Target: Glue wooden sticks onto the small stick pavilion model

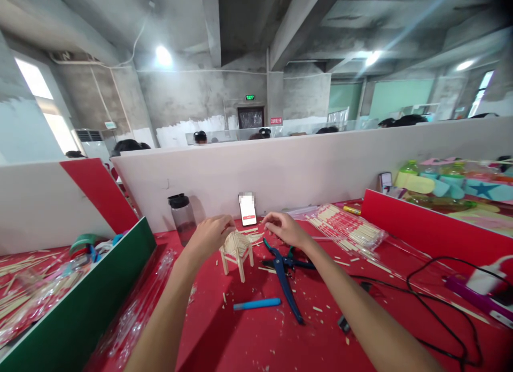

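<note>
Centrally, on the red-covered work table (248,340), stands a small pale wooden-stick model house with a pitched roof and four legs (237,249), taken as the landmark for all entries below.

Left hand (210,234): resting against the left slope of the model's roof, fingers curled loosely together over the ridge; whether they pinch a stick cannot be told.

Right hand (285,229): just right of and behind the model, palm down, fingers bent and drawn together over a scatter of loose pale sticks (252,234); what the fingertips hold is too small to tell.

Dark blue-handled cutting pliers (285,273): lying flat, right of the model and near it, handles running toward the person, under the right forearm.

Light blue pen-like rod (257,304): lying flat in front of the model, apart from it.

White smartphone with lit red-and-white screen (248,210): propped upright behind the model against the white partition wall (304,169).

Clear plastic bottle with black lid (183,216): upright, behind and left of the model.

Clear bags of pale sticks (352,230): well right of and behind the model.

Black cable (436,286): looping across the table, far right of the model.

Green-and-red divider panel (80,302): left of the model, with further sticks beyond it.

Wood chips lie scattered on the table around the model.
</note>
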Demonstrator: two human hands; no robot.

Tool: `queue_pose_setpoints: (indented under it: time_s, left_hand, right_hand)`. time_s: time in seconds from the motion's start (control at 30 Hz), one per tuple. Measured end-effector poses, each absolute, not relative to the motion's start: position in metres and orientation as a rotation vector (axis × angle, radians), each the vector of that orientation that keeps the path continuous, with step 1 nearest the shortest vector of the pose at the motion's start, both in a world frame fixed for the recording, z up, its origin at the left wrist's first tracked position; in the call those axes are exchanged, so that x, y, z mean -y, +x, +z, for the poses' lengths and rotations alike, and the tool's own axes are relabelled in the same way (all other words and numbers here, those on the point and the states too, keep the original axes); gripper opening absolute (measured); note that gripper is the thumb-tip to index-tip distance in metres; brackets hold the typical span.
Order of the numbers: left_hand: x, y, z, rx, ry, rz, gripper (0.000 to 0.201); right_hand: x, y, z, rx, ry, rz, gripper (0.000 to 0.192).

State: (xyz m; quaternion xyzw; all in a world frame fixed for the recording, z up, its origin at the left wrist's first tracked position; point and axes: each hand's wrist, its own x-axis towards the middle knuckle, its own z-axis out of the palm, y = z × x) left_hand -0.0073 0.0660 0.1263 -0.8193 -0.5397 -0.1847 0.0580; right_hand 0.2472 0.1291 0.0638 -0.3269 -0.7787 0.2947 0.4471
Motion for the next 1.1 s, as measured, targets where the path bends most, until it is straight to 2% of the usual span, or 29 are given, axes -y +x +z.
queue_pose_setpoints:
  time_s: [0.37, 0.53, 0.67, 0.73, 0.8, 0.87, 1.1]
  left_hand:
    - [-0.035, -0.015, 0.149, 1.67, -2.53, -0.642, 0.025]
    - [0.002, -0.014, 0.163, 1.662, -2.984, -0.443, 0.023]
    - [0.012, -0.024, 0.132, 1.808, -3.12, -0.034, 0.025]
    - [0.012, -0.031, 0.105, 1.818, -3.067, -0.075, 0.027]
    - [0.011, -0.037, 0.079, 1.805, -2.948, -0.309, 0.027]
    - [0.009, -0.041, 0.059, 1.801, -2.921, -0.395, 0.027]
    - [0.0, -0.048, 0.032, 1.737, -2.985, -0.234, 0.025]
  right_hand:
    - [-0.124, 0.258, 0.081, 1.946, -0.777, 0.761, 0.015]
    - [-0.121, 0.264, 0.088, 1.984, -0.744, 0.769, 0.015]
    - [-0.116, 0.268, 0.094, 2.014, -0.733, 0.78, 0.015]
    - [-0.114, 0.268, 0.097, 2.029, -0.728, 0.787, 0.015]
    - [-0.113, 0.267, 0.098, 2.045, -0.718, 0.791, 0.015]
    - [-0.111, 0.265, 0.099, 2.061, -0.707, 0.788, 0.015]
    - [-0.103, 0.261, 0.103, 2.124, -0.687, 0.772, 0.012]
